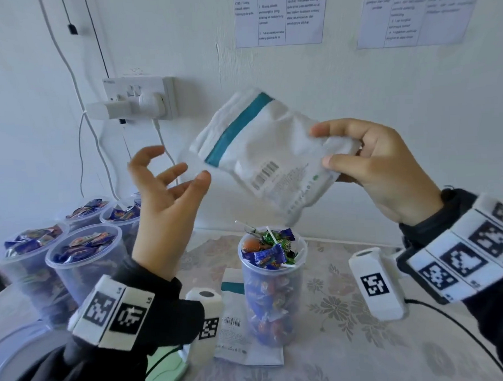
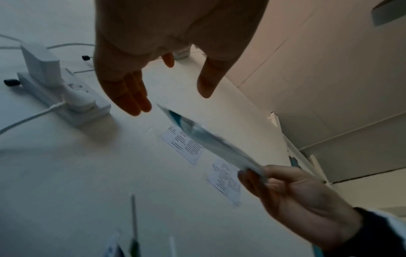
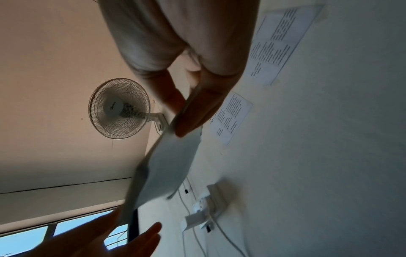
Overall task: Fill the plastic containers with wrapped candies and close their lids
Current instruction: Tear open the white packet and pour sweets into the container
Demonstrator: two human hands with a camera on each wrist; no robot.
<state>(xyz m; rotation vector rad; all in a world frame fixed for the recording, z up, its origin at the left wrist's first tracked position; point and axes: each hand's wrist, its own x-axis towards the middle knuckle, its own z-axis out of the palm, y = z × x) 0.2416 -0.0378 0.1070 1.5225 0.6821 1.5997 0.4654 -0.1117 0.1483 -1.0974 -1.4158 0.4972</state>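
Fingers of the right hand (image 1: 389, 165) pinch a limp white bag (image 1: 260, 160); left hand (image 1: 166, 200) spread beside it. Below them the heaped container (image 1: 274, 285) risks spilling candies if bumped.

Head downward; wrists upward, sharing bag (image 1: 260, 157).

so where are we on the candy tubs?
Done: four containers at left hold candies; centre container is heaped. In hand: right hand pinches a flat white bag above it, left hand open. Left: no lid is on any container.
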